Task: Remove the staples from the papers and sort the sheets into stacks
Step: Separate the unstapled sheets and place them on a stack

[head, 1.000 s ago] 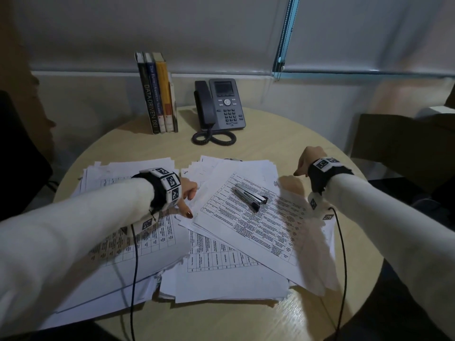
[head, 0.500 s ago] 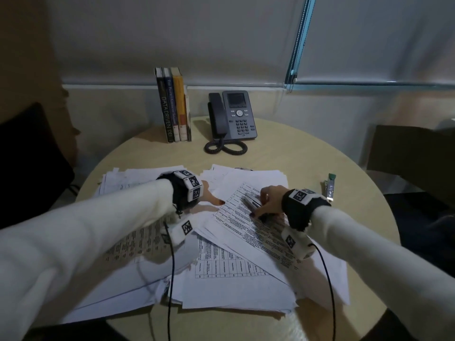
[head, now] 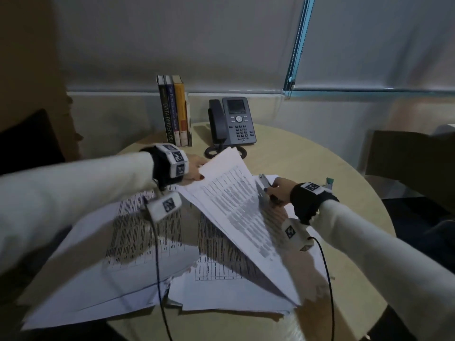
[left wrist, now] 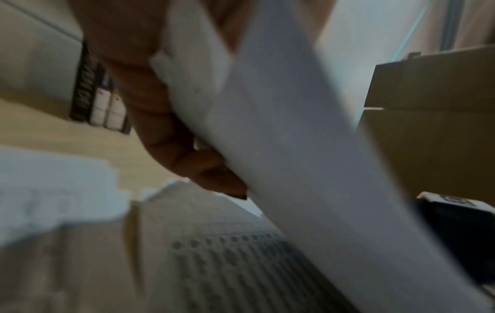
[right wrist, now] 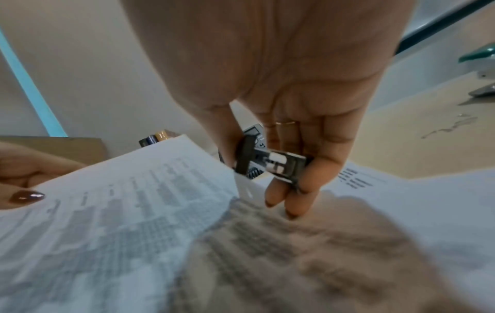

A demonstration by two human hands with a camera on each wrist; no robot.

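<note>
Papers (head: 229, 200) are being held up off the pile (head: 138, 254) on the round table (head: 307, 153), tilting so that the far left corner is standing highest while the near right corner is reaching down to the sheets below. The left hand (head: 195, 167) is pinching that raised corner, thumb on the printed face and fingers behind it, as the left wrist view is showing; the forearm is stretching forward across the left side of the pile. The right hand (head: 279, 191) is gripping a staple remover (head: 267, 187) between thumb and curled fingers, palm facing down, just beside the right edge of the lifted papers. In the right wrist view the tool (right wrist: 270, 163) is sitting crosswise in the fingers (right wrist: 300, 184), whose tips are pointing down toward the printed sheet underneath. More printed sheets are lying spread in overlapping heaps across the near half of the table. Books (head: 174, 112) are standing upright at the far edge, with a phone (head: 234, 121) just beside them.
</note>
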